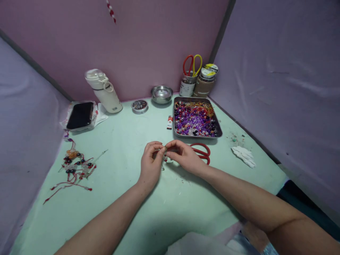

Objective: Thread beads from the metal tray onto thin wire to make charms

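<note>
Head view: both grips, left hand point(151, 160) and right hand point(185, 156), pinch a small beaded piece point(165, 159) over the worktop point(117, 138) middle, apparently to steady something so fine. Red-handled scissors point(209, 151) lie partly behind the right hand, the bead tray point(196, 136) toward the far right corner, presumably within reach; corded beads point(71, 171) lie near the left edge.

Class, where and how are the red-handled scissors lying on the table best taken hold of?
Probably by the red loops, coming from the right. The scissors appear to lie flat, with the loops showing beyond the right hand. The blades cannot be seen, apparently hidden by that hand, so the loops are the safer hold.
</note>
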Action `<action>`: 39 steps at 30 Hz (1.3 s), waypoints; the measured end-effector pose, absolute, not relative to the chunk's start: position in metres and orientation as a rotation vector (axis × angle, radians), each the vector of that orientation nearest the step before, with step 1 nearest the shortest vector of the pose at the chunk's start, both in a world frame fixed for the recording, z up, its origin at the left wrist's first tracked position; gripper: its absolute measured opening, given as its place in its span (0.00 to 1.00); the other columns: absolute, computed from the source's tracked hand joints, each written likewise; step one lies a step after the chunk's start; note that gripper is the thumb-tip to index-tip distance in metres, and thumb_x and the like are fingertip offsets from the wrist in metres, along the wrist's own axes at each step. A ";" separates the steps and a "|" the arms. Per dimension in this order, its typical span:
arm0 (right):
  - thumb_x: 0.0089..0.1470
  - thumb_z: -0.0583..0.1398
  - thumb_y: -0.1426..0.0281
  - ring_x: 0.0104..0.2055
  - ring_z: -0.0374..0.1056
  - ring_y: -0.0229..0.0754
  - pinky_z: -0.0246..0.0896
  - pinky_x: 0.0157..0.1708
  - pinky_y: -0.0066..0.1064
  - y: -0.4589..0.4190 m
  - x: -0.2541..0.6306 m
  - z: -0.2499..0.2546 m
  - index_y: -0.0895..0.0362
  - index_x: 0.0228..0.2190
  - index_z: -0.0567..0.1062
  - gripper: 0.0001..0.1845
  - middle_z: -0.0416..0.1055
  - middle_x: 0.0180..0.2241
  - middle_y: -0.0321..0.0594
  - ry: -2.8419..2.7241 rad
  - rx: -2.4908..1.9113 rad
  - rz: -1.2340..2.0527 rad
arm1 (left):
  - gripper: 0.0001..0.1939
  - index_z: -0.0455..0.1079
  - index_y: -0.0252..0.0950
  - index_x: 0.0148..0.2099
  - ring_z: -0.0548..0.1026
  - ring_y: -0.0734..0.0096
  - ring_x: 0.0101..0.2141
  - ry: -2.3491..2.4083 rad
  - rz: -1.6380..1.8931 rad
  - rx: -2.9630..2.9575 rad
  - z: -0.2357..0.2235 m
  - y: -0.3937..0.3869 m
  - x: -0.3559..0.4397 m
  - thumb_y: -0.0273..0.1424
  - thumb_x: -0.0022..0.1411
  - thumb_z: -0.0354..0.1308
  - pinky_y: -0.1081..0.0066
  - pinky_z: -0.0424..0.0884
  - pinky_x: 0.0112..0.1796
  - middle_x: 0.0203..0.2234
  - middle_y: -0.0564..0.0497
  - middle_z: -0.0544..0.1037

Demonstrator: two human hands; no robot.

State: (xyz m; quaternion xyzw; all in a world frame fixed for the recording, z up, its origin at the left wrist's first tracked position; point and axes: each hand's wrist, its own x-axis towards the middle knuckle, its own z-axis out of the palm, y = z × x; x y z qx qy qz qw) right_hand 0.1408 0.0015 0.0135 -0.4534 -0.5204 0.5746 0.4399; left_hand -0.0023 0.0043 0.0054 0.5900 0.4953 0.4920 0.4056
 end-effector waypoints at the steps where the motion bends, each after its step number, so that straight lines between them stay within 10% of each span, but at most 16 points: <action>1: 0.49 0.63 0.66 0.36 0.66 0.38 0.61 0.39 0.33 0.001 0.140 0.012 0.56 0.36 0.69 0.12 0.69 0.35 0.38 -1.290 -1.082 1.457 | 0.05 0.70 0.38 0.33 0.69 0.68 0.44 1.261 1.244 1.517 0.006 0.004 -0.003 0.31 0.60 0.55 0.68 0.68 0.40 0.40 0.48 0.69; 39: 0.52 0.58 0.63 0.20 0.51 0.32 0.47 0.22 0.26 -0.003 0.137 0.023 0.57 0.26 0.73 0.10 0.57 0.17 0.29 -1.327 -1.324 1.310 | 0.04 0.68 0.38 0.34 0.69 0.69 0.41 1.226 1.269 1.468 0.001 0.002 0.000 0.31 0.61 0.54 0.69 0.66 0.39 0.37 0.49 0.70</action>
